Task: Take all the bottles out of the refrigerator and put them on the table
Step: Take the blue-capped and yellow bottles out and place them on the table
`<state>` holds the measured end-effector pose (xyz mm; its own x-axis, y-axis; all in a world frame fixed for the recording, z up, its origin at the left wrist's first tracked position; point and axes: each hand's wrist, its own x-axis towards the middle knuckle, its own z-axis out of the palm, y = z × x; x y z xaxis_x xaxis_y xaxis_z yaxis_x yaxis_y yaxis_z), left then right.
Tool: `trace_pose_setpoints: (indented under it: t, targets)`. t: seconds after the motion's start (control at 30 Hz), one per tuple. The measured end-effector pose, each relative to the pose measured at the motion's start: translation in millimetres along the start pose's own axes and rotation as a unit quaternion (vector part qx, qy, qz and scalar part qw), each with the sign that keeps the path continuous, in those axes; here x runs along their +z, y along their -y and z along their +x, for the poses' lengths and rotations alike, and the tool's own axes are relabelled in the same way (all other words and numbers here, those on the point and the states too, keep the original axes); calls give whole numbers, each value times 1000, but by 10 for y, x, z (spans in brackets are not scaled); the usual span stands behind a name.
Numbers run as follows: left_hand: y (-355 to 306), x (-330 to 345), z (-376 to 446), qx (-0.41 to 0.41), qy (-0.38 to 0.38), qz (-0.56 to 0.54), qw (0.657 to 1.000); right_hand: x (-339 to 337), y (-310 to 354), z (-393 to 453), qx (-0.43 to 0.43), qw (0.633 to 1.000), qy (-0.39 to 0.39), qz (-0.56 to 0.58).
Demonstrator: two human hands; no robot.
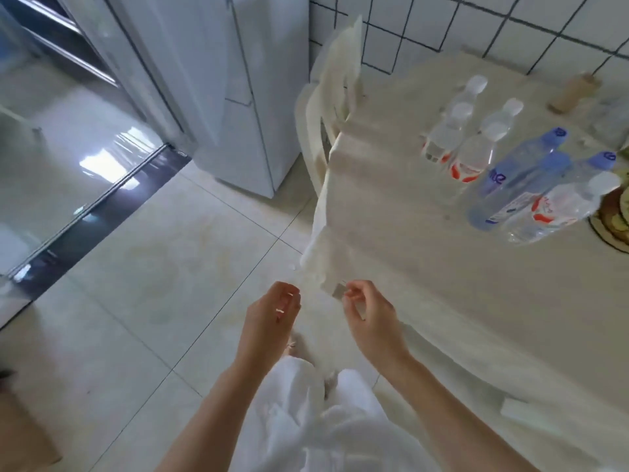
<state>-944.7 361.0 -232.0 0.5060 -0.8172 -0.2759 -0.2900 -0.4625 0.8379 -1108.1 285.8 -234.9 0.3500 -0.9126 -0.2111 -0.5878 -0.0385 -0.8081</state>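
- Head view: both hands hang empty over the pale floor tiles, just off the near corner of the cloth-draped table (425, 267). The left hand (272, 311) has its fingers loosely curled around nothing; the right hand (369, 313) is likewise half-curled, fingertips near the cloth's hanging edge, though I cannot tell whether they touch it.
- The clear plastic bottles (510, 165), some white-capped with red labels, some blue-capped, stand upright in a cluster on the table's far right side, well apart from both hands.
- The tall white refrigerator (245, 97) stands ahead and left, its door apparently closed. The left hand is nearer to it, so any remaining bottle probably calls for that door first.
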Motion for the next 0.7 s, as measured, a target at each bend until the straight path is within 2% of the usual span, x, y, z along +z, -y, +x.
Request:
trace_pose_setpoints:
  t: [0.27,0.4,0.7]
  targets:
    - [655,-883,-534,-87,-145,-41,985,805,556,-177,-70,983,163,-42]
    - [1030,-1456,-711,-108,-199,-39,973,1406,948,-202,-93,972,209,-55]
    - [1941,-3026,-728,-154,-195,20,968,2843,1875,-148,-88,960,258,-68]
